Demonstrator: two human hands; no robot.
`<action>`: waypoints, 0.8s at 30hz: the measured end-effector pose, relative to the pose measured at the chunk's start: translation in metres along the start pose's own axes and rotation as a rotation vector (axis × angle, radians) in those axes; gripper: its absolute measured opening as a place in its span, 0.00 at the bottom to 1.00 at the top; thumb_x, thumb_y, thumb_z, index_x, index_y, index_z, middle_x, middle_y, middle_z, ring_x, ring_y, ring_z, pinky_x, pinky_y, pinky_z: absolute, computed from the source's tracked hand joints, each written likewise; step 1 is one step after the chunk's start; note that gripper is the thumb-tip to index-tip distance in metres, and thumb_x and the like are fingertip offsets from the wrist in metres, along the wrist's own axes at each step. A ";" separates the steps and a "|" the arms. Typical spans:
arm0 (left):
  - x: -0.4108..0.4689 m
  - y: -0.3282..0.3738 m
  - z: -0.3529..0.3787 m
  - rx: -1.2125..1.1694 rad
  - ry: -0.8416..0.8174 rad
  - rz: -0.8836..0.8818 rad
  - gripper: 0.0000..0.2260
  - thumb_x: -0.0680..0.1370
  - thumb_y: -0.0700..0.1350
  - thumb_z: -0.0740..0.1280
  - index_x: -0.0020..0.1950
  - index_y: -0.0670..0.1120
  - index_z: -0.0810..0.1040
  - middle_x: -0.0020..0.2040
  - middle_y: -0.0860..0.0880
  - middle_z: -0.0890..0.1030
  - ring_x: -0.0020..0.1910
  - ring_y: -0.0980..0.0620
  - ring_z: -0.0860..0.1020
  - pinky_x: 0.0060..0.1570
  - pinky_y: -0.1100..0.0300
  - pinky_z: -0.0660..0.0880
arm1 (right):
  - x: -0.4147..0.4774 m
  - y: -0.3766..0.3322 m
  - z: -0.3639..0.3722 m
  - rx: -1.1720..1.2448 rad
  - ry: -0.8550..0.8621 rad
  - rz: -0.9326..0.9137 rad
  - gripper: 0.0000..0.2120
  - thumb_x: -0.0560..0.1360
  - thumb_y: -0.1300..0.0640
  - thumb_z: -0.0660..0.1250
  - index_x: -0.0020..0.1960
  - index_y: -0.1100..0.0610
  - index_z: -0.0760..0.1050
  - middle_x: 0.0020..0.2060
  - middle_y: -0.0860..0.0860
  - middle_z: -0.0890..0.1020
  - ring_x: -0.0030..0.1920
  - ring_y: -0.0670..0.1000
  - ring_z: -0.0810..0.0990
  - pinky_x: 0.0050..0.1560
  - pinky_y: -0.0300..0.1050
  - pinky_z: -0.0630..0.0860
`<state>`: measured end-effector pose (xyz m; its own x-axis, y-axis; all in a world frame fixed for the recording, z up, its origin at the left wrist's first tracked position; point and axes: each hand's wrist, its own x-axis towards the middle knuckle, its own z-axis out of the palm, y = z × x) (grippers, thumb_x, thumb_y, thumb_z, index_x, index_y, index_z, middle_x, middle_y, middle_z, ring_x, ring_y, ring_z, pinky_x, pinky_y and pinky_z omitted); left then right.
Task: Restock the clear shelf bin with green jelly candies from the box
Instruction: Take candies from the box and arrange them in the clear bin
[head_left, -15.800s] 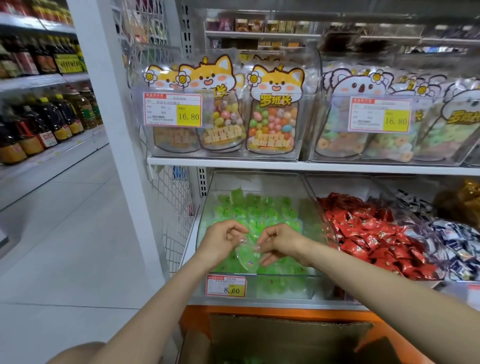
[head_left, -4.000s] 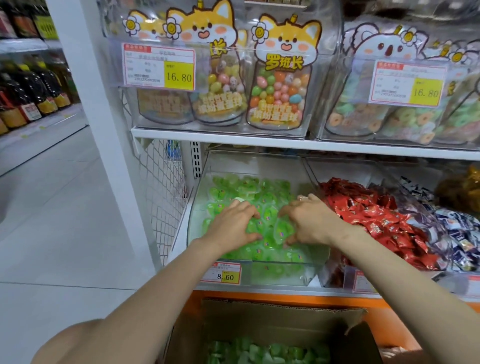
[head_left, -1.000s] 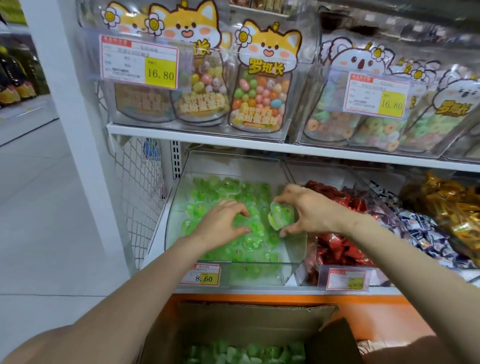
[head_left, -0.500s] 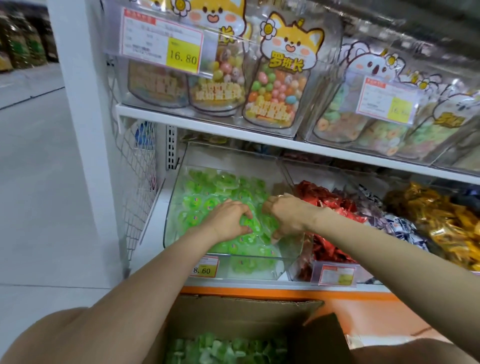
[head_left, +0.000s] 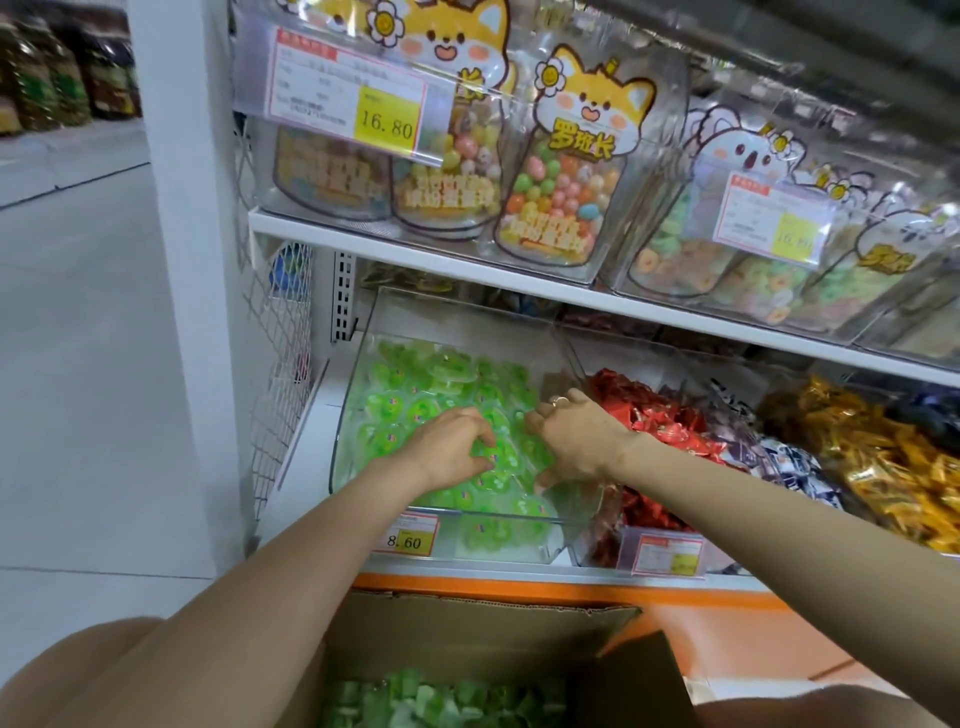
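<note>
The clear shelf bin (head_left: 354, 400) on the lower shelf holds a pile of green jelly candies (head_left: 431, 395) in heart-shaped cups. Both my hands are inside it, on top of the pile. My left hand (head_left: 451, 444) rests on the candies near the bin's front, its bent fingers pressing on the cups. My right hand (head_left: 577, 441), with a ring on one finger, lies at the bin's right side; its fingers curve down into the candies and their tips are hidden. The open cardboard box (head_left: 467, 631) stands on the floor below, with more green candies (head_left: 431, 701) inside.
A bin of red-wrapped sweets (head_left: 654, 415) adjoins on the right, then blue-white and gold ones (head_left: 883, 467). The upper shelf (head_left: 415, 249) hangs close above with clear tubs of candy jars. A price tag (head_left: 410, 535) is on the bin's front. A wire side panel (head_left: 275, 374) and white post stand left.
A second ago my right hand held a green jelly cup above the pile; now both hands are down on the candies. The view has shifted left and closer.
</note>
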<state>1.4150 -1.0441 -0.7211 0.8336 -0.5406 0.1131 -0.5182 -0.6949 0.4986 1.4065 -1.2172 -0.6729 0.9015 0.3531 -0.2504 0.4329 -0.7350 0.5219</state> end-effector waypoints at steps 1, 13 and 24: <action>-0.002 -0.002 -0.002 -0.012 0.017 -0.009 0.15 0.77 0.48 0.67 0.62 0.45 0.75 0.64 0.49 0.72 0.66 0.50 0.68 0.64 0.59 0.64 | 0.000 0.000 -0.003 0.016 -0.022 -0.004 0.39 0.67 0.35 0.68 0.69 0.57 0.65 0.63 0.55 0.74 0.64 0.55 0.70 0.65 0.48 0.61; -0.020 -0.021 -0.026 -0.232 0.206 -0.244 0.15 0.76 0.40 0.67 0.62 0.40 0.73 0.63 0.42 0.73 0.59 0.47 0.75 0.58 0.59 0.70 | 0.099 -0.011 -0.038 0.960 0.110 0.327 0.37 0.68 0.40 0.71 0.71 0.55 0.64 0.67 0.56 0.70 0.66 0.55 0.71 0.62 0.43 0.68; -0.013 -0.020 -0.037 -0.858 0.311 -0.433 0.05 0.78 0.45 0.65 0.49 0.44 0.76 0.47 0.46 0.79 0.52 0.46 0.79 0.58 0.52 0.75 | 0.068 0.004 -0.045 0.906 0.154 0.243 0.33 0.68 0.43 0.73 0.66 0.57 0.68 0.61 0.54 0.75 0.59 0.53 0.74 0.55 0.41 0.70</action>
<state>1.4213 -1.0054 -0.7012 0.9937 -0.0905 -0.0661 0.0510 -0.1602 0.9858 1.4695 -1.1699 -0.6511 0.9850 0.1561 -0.0738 0.1272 -0.9448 -0.3019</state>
